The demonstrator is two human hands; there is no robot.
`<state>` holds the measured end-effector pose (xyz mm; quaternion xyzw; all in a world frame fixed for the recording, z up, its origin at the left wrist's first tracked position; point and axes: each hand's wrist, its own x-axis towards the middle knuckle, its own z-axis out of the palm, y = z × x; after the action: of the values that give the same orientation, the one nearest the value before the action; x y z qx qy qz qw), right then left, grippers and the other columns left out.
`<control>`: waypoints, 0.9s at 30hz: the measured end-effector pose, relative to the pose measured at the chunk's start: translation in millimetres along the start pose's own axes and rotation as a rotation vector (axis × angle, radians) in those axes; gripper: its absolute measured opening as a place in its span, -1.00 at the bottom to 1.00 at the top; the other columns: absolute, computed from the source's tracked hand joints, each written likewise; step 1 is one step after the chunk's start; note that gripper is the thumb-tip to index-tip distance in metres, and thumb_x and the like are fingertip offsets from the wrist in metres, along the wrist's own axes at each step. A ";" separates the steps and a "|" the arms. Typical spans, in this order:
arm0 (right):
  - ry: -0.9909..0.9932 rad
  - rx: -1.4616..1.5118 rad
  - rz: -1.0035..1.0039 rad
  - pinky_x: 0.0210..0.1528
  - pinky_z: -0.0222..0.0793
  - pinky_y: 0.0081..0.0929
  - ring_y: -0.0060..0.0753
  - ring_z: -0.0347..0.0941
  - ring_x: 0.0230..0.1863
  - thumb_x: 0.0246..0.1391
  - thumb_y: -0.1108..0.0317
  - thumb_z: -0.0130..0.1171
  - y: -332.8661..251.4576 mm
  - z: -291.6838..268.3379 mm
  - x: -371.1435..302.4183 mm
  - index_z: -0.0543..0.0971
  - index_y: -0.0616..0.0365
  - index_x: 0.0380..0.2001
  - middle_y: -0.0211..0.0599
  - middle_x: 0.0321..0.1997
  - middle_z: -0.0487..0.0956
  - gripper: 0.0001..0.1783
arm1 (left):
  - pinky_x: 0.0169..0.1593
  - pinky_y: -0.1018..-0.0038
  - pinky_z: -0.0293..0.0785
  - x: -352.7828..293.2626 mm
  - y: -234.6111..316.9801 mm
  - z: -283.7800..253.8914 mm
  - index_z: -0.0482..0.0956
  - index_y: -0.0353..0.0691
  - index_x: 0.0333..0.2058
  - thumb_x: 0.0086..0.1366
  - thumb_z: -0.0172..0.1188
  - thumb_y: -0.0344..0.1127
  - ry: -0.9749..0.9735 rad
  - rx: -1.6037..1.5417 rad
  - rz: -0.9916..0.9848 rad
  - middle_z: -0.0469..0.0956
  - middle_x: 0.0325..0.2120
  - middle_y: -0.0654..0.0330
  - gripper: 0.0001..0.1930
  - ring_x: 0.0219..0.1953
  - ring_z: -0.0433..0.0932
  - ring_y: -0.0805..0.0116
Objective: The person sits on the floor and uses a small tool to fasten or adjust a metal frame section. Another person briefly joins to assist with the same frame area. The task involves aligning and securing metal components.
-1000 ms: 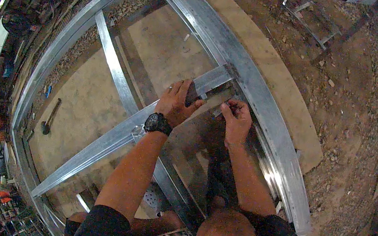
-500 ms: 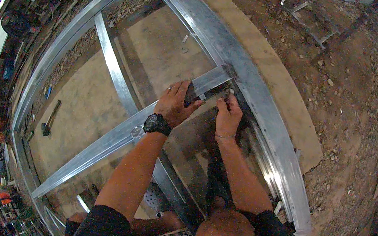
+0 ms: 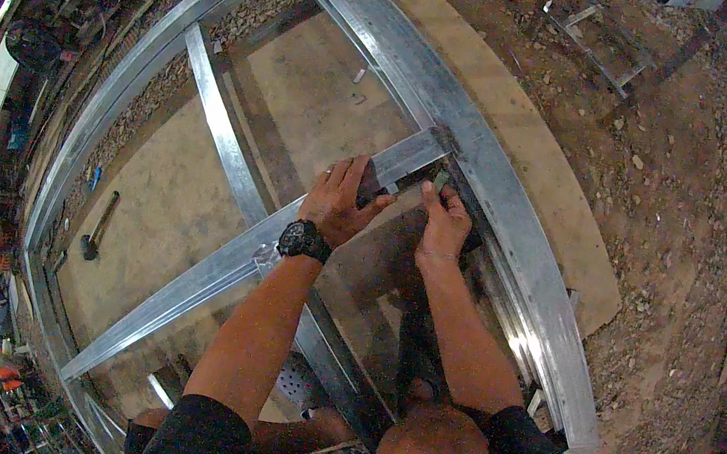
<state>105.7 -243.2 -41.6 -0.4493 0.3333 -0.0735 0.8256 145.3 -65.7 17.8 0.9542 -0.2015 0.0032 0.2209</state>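
Observation:
A silvery metal frame (image 3: 509, 175) with crossbars lies before me. My left hand (image 3: 339, 198), a black watch on its wrist, rests on the long crossbar (image 3: 209, 273), fingers stretched and thumb apart. Beside its thumb, a dark patch on the bar could be shadow or an object; I cannot tell. At the joint where this bar meets the right-hand rail, my right hand (image 3: 446, 217) pinches a small greyish-green piece (image 3: 441, 179) between thumb and fingers. Its tip is up against the dark inner corner, where contact is unclear.
Tan boards (image 3: 570, 215) lie under the frame, over dirt and gravel. A hammer (image 3: 97, 224) lies inside the frame at left. A fan (image 3: 32, 46) and cluttered shelves line the far left. A small metal stand (image 3: 599, 50) is at the upper right.
My right hand has shifted slightly down and turned, and the small piece in its fingers now shows more clearly. The left hand keeps its place on the bar.

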 end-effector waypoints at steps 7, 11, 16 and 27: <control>0.062 -0.162 -0.110 -0.18 0.45 -0.48 -0.54 0.53 -0.29 0.13 0.30 0.47 -9.1 11.7 1.3 0.70 0.31 -0.19 -0.42 -0.27 0.67 -0.70 | 0.23 0.07 0.45 -0.7 3.1 -2.9 0.33 -0.30 0.30 0.28 0.28 0.26 -0.009 -0.002 -0.027 0.48 0.15 -0.14 -0.15 0.14 0.50 -0.20; 0.005 -0.439 -0.272 -0.26 0.44 -0.54 -0.59 0.52 -0.37 0.13 0.32 0.44 -16.8 12.8 -3.4 0.71 0.31 -0.26 -0.47 -0.40 0.67 -0.75 | 0.23 0.08 0.46 -2.3 -0.3 -1.3 0.33 -0.31 0.30 0.28 0.29 0.25 -0.003 0.006 -0.033 0.48 0.16 -0.14 -0.15 0.15 0.50 -0.20; 0.063 -0.686 -0.423 -0.23 0.49 -0.45 -0.43 0.59 -0.34 0.12 0.28 0.44 5.8 0.3 12.7 0.72 0.27 -0.28 -0.31 -0.38 0.70 -0.75 | 0.26 0.08 0.43 -1.1 -0.3 0.7 0.33 -0.31 0.31 0.28 0.30 0.25 -0.011 -0.017 -0.035 0.47 0.19 -0.14 -0.14 0.18 0.48 -0.20; 0.059 -0.792 -0.521 -0.08 0.54 -0.14 0.09 0.67 -0.16 0.15 0.18 0.39 19.0 2.6 15.0 0.67 0.18 -0.16 -0.06 -0.19 0.72 -0.68 | 0.29 0.07 0.41 0.1 0.6 -1.5 0.32 -0.31 0.31 0.27 0.29 0.27 -0.015 0.006 -0.047 0.47 0.20 -0.16 -0.13 0.20 0.47 -0.20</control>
<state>115.4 -236.6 -62.9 -0.7959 0.2353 -0.1582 0.5349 145.3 -65.5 19.4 0.9594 -0.1804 -0.0085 0.2166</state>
